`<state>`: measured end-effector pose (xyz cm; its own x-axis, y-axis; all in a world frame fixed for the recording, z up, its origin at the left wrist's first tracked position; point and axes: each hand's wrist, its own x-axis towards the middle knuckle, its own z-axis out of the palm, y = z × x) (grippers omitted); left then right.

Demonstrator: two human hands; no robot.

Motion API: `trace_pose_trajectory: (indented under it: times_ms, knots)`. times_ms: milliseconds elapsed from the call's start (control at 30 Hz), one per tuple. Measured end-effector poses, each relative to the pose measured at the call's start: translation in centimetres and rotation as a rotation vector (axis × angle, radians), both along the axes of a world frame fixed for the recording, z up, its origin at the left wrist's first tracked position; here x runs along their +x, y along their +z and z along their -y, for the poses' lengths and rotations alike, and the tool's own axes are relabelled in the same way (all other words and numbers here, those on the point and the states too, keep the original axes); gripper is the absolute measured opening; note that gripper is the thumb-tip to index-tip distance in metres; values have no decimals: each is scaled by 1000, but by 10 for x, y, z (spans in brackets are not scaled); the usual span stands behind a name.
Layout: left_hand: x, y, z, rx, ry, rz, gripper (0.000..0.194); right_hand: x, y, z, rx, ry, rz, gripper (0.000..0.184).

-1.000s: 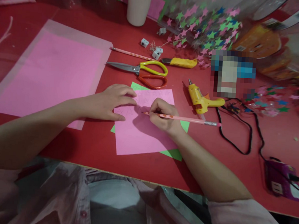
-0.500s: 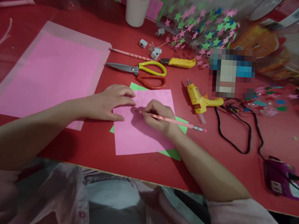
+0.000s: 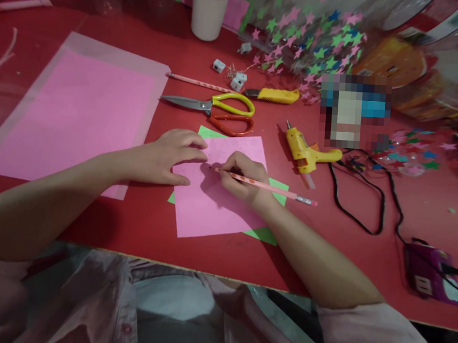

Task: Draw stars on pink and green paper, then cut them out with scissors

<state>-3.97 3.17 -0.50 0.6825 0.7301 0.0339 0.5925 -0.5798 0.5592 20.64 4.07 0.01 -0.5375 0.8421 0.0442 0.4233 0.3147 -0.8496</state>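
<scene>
My right hand [image 3: 244, 180] grips a pink pencil [image 3: 267, 186], its point close to the surface of a square pink sheet of paper [image 3: 206, 216]. Whether the tip touches the paper I cannot tell. Faint pencil marks show on the upper part of the sheet. Beneath it lies green paper [image 3: 266, 236], turned at an angle so its corners stick out. My left hand [image 3: 171, 157] rests flat on the sheet's left edge, fingers spread, holding nothing.
Scissors [image 3: 207, 105], a second pencil [image 3: 199, 83], a yellow cutter knife [image 3: 278, 96] and a yellow glue gun [image 3: 306, 151] lie beyond the paper. Larger pink sheets [image 3: 77, 115] are at left. A black cord [image 3: 336, 199] and purple box [image 3: 428, 271] lie right; a white cup [image 3: 208, 15] stands behind.
My right hand and the pencil have shifted very slightly to the right. My left hand and the paper stay in place.
</scene>
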Motion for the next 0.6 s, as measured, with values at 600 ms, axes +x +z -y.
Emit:
trace_pose_trajectory:
  times_ms: [600]
  knots:
    - [0, -1, 0, 4, 1, 9, 44, 1, -3, -2, 73, -137, 6, 19]
